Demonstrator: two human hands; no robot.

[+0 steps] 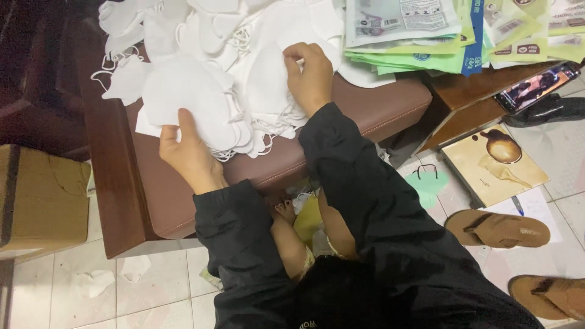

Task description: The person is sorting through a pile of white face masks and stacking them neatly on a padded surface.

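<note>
While your left hand [190, 155] lies at the near left edge of the heap, its thumb reaches up over the white face mask [186, 97] in front of it and the other fingers are tucked beneath, so you are pinching that mask by its near edge. The mask sits directly on the far side of those fingers, on top of the pile of white masks [244, 36] that covers the brown padded bench [365, 106]. Its long axis runs roughly left to right across the bench, slightly tilted, with the rounded bulge facing up and its ear loops trailing off toward the right, where they tangle with the loops of its neighbours. Your left hand is the nearer one to it; nothing else is touching it that can be seen.

Further right, your right hand [311, 76] rests higher on the pile, fingers curled and pressed together, the tips pinching the edge of another white mask [268, 79] that lies just to its left. That one stands more upright in the picture, its long axis running near to far, its curved side turned left toward the first mask. The two masks are close, nearly touching.

Right of your hands, well apart from the masks, a stack of green and clear flat packets [426, 36] lies on the far right end of the bench.
</note>
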